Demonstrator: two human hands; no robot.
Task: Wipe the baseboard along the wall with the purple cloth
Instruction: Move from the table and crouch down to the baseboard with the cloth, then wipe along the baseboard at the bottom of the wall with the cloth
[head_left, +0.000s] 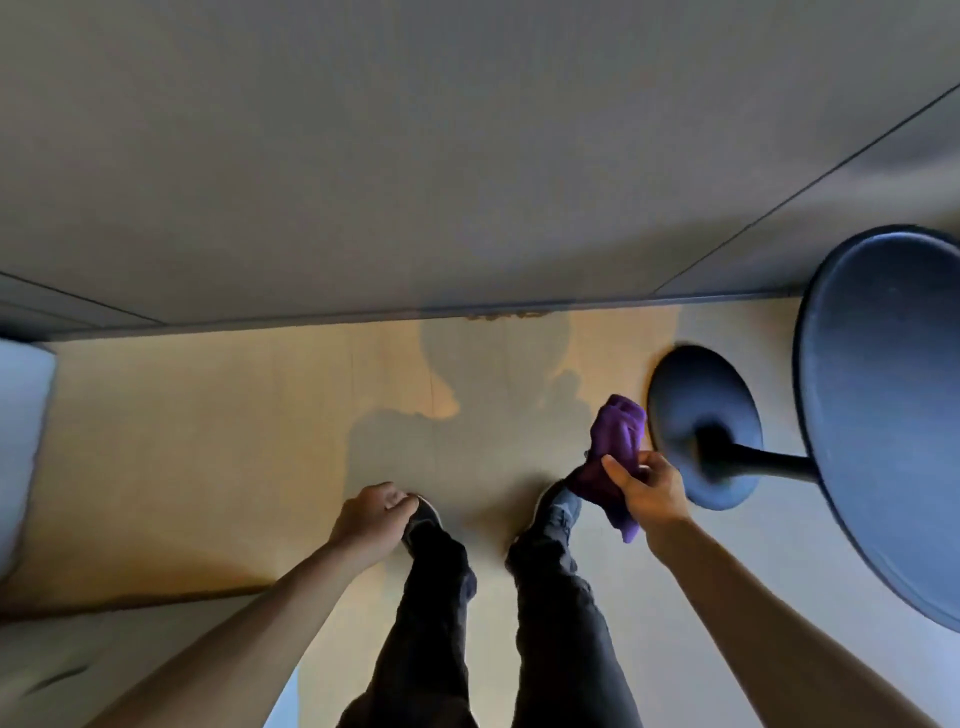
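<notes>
I look straight down at a light wooden floor (234, 441) that meets a grey wall (415, 156). The baseboard (311, 318) runs as a thin grey strip across the view, with brownish marks on it near the middle. My right hand (647, 491) holds the bunched purple cloth (615, 447) up in the air, well short of the baseboard. My left hand (374, 514) hangs with fingers curled and nothing in it, over my left shoe (423, 519).
A dark blue stool stands at the right, its round base (701, 415) on the floor close to the cloth and its seat (883, 415) nearer the camera. A pale object (21, 441) sits at the left edge. My legs in dark trousers (561, 623) fill the lower middle.
</notes>
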